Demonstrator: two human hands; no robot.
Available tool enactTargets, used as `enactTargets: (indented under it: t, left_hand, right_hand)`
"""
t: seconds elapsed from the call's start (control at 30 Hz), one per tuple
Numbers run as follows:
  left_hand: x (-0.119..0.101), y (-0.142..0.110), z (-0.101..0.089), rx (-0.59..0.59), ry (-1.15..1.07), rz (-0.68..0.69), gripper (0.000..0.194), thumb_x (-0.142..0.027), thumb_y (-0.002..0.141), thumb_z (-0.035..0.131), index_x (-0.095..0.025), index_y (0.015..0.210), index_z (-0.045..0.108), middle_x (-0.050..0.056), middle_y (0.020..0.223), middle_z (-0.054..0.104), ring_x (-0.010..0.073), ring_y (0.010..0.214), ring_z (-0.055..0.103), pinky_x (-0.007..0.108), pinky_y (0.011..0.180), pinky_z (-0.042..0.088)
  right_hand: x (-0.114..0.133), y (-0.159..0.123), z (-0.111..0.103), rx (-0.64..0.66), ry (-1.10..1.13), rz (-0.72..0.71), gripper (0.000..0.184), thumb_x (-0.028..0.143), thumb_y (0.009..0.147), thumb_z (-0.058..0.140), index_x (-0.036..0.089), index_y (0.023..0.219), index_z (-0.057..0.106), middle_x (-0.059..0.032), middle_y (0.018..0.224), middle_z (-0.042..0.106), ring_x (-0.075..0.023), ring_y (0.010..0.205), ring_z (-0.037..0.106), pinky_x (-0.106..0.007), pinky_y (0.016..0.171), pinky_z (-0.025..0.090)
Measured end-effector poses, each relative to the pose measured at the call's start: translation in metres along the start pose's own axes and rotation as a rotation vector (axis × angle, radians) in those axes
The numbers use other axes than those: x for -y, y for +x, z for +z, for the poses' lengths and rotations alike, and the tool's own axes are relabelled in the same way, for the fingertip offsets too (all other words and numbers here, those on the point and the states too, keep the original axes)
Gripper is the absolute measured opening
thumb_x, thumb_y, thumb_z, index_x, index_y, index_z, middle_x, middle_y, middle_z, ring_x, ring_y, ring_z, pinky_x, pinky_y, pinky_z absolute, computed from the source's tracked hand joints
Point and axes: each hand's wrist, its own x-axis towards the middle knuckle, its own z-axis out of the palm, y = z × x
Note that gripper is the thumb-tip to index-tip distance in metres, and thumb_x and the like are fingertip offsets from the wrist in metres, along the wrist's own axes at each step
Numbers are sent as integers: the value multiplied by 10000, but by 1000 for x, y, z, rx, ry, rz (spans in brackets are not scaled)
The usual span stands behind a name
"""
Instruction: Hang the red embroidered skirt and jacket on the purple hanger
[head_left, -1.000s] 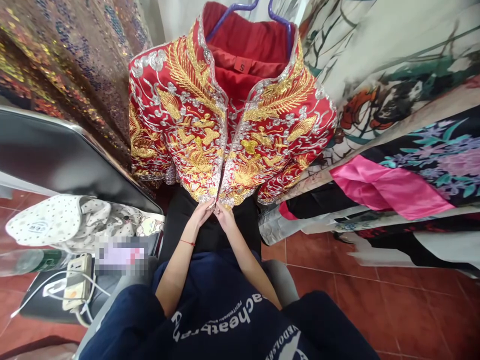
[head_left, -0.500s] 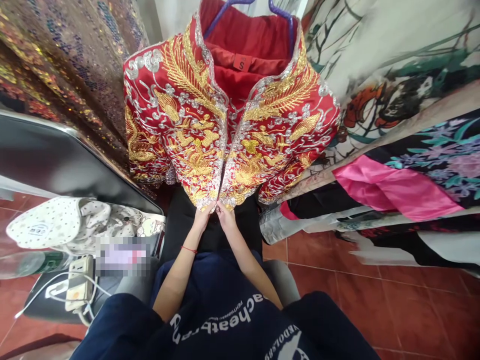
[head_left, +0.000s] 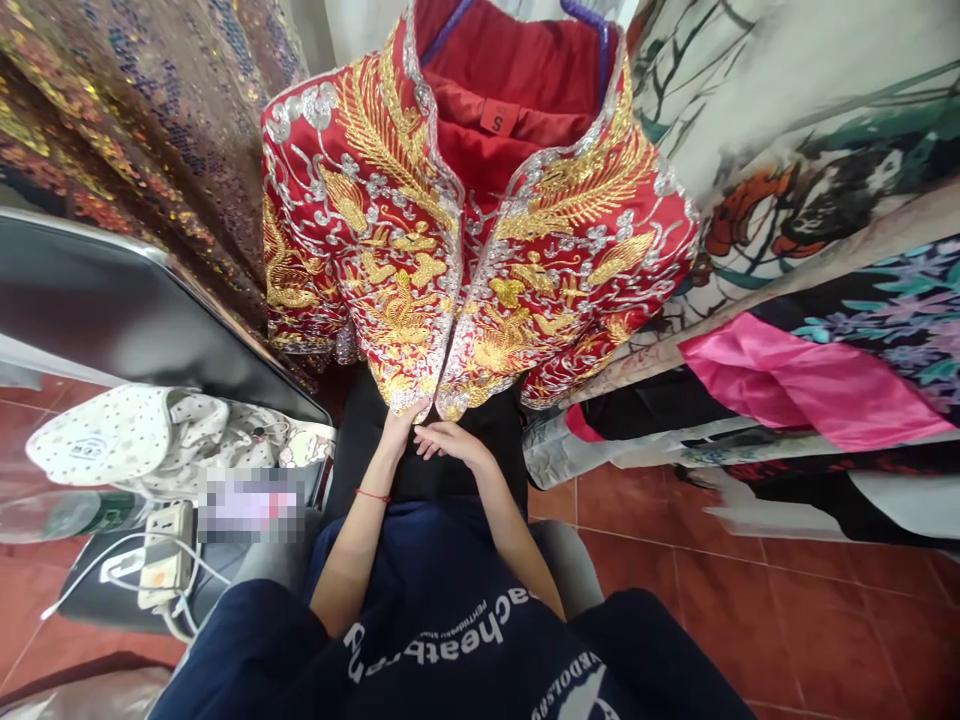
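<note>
Left hand [head_left: 400, 425] up at the bottom hem of the red satin jacket w/ gold and silver embroidery [head_left: 480, 250]: grip is a narrow pinch on the left front panel's lower edge, thumb and fingertips closed on the beaded trim. Looks like it's holding that corner taut so the front opening hangs straight. Jacket itself hangs above the grip on a purple plastic hanger [head_left: 592, 20], front edges meeting down the centre, small "S" size tag [head_left: 499, 117] up inside the collar.

Right hand [head_left: 450, 440] just beside the left, a touch below the hem – fingers loosely curled, pointing across toward the left hand, holding nothing; not touching the fabric as far as I can tell. Both forearms reach fwd and up from the lap, elbows tucked, red thread bracelet [head_left: 373, 493] on the left wrist.

Left of the grip: white dotted cloth bundle [head_left: 150, 445] and a white power strip w/ cables [head_left: 161, 560]. Right of it: pink satin cloth [head_left: 795, 385] among printed fabrics.
</note>
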Motion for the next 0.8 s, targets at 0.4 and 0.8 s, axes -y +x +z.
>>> enactTargets:
  t: [0.4,0.8]
  left_hand:
    - [5,-2,3,61,-66,-51,602,-233,576,919,-124,1134,722,124,1182,747,235,1054,714,417,1072,484]
    - [15,0,-3,15,43,-45,561,-259,517,922,-114,1025,734,102,1029,769,250,1011,710,423,1047,475]
  right_hand:
    - [8,-1,0,-271,-133,-281,410,584,815,602,180,848,667,-58,771,734,-139,600,647,-237,532,457]
    - [12,-7,6,-326,-176,-264,293,480,750,627,213,637,588,26,513,561,-105,447,474,-237,478,389]
